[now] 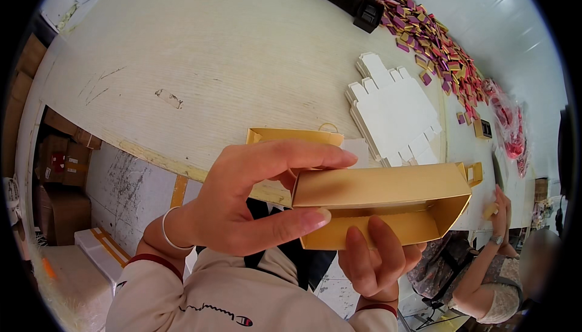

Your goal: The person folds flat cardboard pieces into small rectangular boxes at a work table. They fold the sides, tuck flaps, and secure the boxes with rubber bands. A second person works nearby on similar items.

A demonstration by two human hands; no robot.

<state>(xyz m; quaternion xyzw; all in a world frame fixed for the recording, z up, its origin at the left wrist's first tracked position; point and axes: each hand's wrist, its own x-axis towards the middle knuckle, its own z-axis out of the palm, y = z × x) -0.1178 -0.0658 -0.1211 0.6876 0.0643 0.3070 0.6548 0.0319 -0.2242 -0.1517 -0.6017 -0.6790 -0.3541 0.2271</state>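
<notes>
"Since both hands are busy, where is the gold box (376, 185)?"

"Held up at the near side of the table (182, 41), in front of the person's body, its open side facing the person."

"How do the hands stand?"

"The left hand (227, 192) grips the box's left end, index finger along the top and thumb lower down. The right hand (379, 265) curls its fingers over the lower wall and appears to grip it too."

"Which step is that?"

"Shaping or squaring the walls, I'd judge; the box already stands open and hollow."

"And what does the next move call for?"

"A steady left hold and light right fingers, I'd say, so the thin-looking walls don't crease."

"What lies around it?"

"Another gold piece (297, 135) beyond the left hand, white cardboard sheets (400, 111) farther right, and small coloured blocks (436, 47) at the far right."
</notes>
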